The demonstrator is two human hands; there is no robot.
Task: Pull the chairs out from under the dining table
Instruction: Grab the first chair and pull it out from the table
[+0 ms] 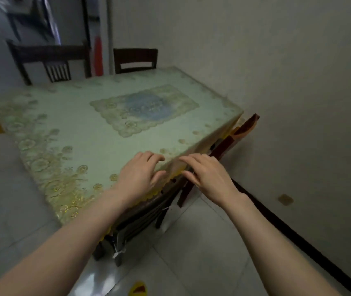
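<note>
Tiled floor (202, 242) and a plain wall (298, 82) enclose a dining bench (74, 129) covered by a pale patterned cloth. Directly beneath both grips, a dark chair (144, 216) is tucked under the near edge of the bench, only its slatted back and legs showing below the yellow fringe. A second, reddish chair (234, 137) stands beyond the right grip, pushed in at the bench's wall-side edge. Two more chair backs, one slatted (48, 58) and one with a single slot (135, 59), rise well beyond the grips at the far side. The left hand (140, 176) rests flat at the bench corner, fingers spread and closing on nothing. The right hand (206, 174) hovers just beside it over the edge, fingers loosely extended, likewise holding nothing. The step in hand appears to be the reach toward the first chair, before any grasp. The next move likely calls for lowering both grips past the cloth fringe to the top rail of the near chair, closing on it, and drawing it backward across the floor, clear of the bench legs.
</note>
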